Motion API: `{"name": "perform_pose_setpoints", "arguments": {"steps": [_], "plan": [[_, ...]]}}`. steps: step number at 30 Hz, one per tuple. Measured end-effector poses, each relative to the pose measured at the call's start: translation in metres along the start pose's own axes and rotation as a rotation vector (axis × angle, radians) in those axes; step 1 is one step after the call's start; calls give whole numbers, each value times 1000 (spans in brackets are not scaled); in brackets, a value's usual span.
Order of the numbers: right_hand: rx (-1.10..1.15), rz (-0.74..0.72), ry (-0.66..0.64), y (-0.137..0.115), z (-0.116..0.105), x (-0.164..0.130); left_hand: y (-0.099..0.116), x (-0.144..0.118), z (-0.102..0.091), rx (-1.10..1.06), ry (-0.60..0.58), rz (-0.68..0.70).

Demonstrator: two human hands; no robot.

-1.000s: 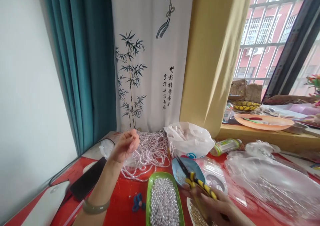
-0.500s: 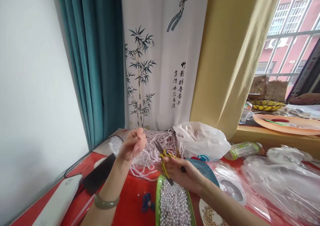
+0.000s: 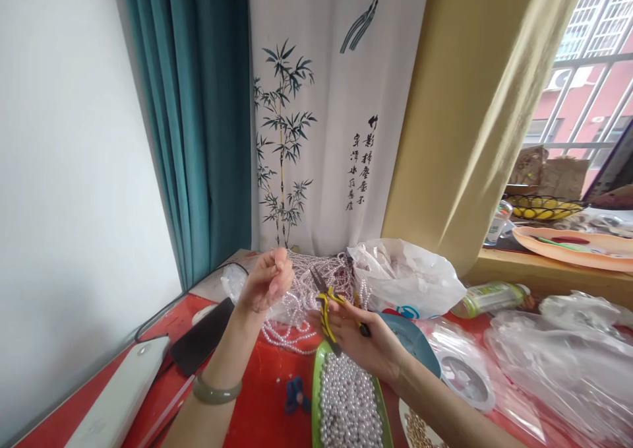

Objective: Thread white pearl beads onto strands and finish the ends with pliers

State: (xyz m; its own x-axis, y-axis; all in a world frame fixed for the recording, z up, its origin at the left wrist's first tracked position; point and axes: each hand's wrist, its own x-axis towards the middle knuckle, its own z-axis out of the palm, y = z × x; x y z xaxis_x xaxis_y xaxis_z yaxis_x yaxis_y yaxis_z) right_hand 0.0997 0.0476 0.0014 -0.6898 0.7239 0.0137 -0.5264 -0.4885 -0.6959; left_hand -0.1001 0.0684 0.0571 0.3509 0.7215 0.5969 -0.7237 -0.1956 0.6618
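Observation:
My left hand (image 3: 267, 280) is raised above the red table (image 3: 257, 382) with fingertips pinched together; whatever it pinches is too thin to see. My right hand (image 3: 363, 339) grips a pair of yellow-and-black pliers (image 3: 326, 303), the tips pointing up toward my left hand. Behind both hands lies a heap of pearl bead strands (image 3: 311, 289). Just below my right hand is a green tray (image 3: 317, 369) full of loose pearls. A blue dish (image 3: 420, 349) sits to its right.
A black phone (image 3: 200, 336) and a white device (image 3: 121, 402) lie at the left. A white plastic bag (image 3: 405, 276), a green bottle (image 3: 489, 297) and clear plastic bags (image 3: 558, 362) are at the right. An orange plate (image 3: 578, 247) rests on the windowsill.
My right hand has lifted the pliers from low at the right up to my left hand's fingertips. The view has swung left.

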Motion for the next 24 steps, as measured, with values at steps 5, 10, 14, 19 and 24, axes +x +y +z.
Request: {"name": "perform_pose_setpoints", "arguments": {"steps": [5,10,14,19,24], "plan": [[4,14,-36,-3,10,9,-1,0,-1,-39,-72,11],[19,0,-37,-2,6,20,-1,-3,-4,-49,-220,-3],[3,-12,-17,-1,-3,27,-1,-9,-18,-19,-380,-120],[-26,-45,-3,-2,-10,23,1,-17,-43,53,-446,-113],[-39,-104,119,-4,-10,18,16,-25,-68,47,-399,19]]}}
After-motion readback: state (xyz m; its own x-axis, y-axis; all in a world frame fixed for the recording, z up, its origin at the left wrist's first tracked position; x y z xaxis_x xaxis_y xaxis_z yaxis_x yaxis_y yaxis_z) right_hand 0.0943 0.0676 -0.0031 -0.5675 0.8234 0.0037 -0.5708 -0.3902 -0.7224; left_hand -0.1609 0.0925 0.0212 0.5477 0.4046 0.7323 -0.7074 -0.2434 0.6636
